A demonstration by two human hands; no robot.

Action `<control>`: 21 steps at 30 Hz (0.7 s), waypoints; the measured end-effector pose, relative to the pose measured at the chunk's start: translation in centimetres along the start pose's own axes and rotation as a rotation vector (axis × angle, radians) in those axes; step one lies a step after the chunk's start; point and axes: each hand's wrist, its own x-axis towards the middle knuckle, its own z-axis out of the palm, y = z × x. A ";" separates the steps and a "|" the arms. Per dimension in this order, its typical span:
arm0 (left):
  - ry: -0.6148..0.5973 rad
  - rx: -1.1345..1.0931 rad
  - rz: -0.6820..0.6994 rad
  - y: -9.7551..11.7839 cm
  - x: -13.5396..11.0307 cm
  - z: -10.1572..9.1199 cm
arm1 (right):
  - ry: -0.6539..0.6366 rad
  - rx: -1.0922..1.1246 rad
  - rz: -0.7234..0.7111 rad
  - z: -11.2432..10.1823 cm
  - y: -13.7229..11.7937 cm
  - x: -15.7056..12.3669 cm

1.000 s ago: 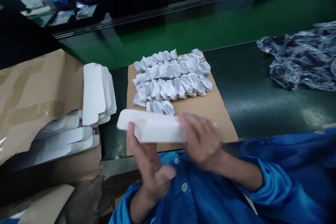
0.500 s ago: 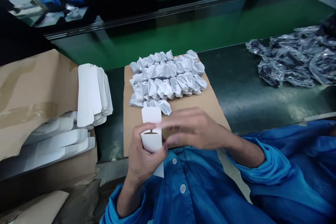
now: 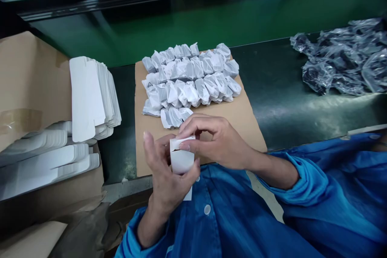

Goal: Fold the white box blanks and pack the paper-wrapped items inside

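Head view: a small white carton (image 3: 181, 161) is gripped upright in the left hand (image 3: 165, 179), close to the chest, while its top flap (image 3: 182, 142) is pinched by the right hand (image 3: 217, 141). The flap is probably best pressed squarely along its crease, with the body held firm. Just beyond the hands, wrapped packets (image 3: 190, 82) are ranged on a cardboard sheet (image 3: 242, 121); flat carton blanks (image 3: 87, 96) are stacked further left.
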 end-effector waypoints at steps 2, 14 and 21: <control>-0.041 0.056 -0.011 -0.2 -0.4 -0.1 | 0.001 -0.143 -0.123 0.3 0.2 -0.6; -0.019 0.072 -0.092 -0.1 -2.8 -1.3 | 0.098 -0.590 -0.629 3.7 4.0 -4.4; 0.639 -0.165 -0.444 -3.9 -0.3 -1.4 | -0.248 -0.545 0.131 3.2 3.3 -4.3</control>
